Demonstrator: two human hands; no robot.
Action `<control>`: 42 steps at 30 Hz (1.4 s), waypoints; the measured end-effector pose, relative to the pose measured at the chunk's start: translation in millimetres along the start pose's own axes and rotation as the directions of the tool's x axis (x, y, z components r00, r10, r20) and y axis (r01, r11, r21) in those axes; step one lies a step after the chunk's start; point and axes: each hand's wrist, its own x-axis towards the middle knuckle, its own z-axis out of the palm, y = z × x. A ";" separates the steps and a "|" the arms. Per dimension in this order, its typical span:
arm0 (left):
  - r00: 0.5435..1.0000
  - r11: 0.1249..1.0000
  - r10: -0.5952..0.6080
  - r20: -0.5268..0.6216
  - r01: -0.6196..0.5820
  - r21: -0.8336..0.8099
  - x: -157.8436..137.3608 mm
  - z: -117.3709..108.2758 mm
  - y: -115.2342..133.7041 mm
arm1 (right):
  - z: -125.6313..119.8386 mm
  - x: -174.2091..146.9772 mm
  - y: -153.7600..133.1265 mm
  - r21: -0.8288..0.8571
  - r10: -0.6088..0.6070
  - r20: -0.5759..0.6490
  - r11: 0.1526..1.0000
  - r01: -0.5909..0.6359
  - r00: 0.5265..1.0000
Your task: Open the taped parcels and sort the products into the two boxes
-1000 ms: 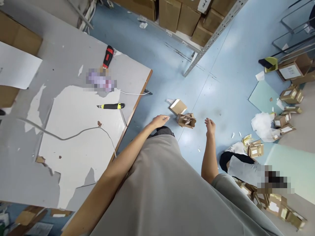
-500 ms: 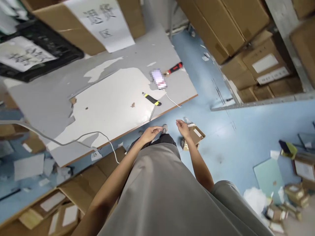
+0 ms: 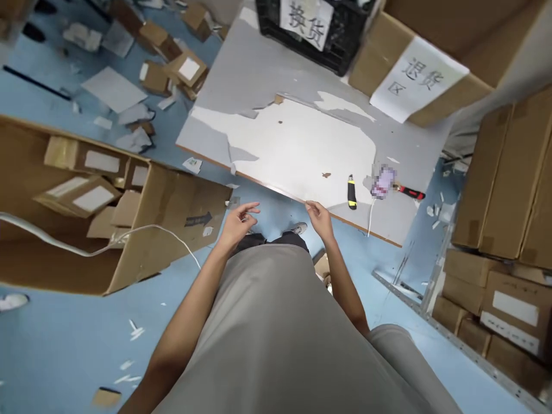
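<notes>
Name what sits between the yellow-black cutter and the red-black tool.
The head view shows a pixelated purple item there, with a white cable.

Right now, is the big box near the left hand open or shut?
Open: you can see right into the big box, where smaller boxes lie.

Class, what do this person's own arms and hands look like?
The left hand and right hand are gloveless, both forearms bare, no watch visible. A loose, plain grey sleeve ends near the right elbow; the left one doesn't show.
</notes>
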 end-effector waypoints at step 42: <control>0.670 0.872 -0.488 -0.560 0.347 -0.345 165.5 -378.0 -236.9 | 585.1 149.6 -150.3 -0.609 0.185 0.754 0.556 0.565 0.631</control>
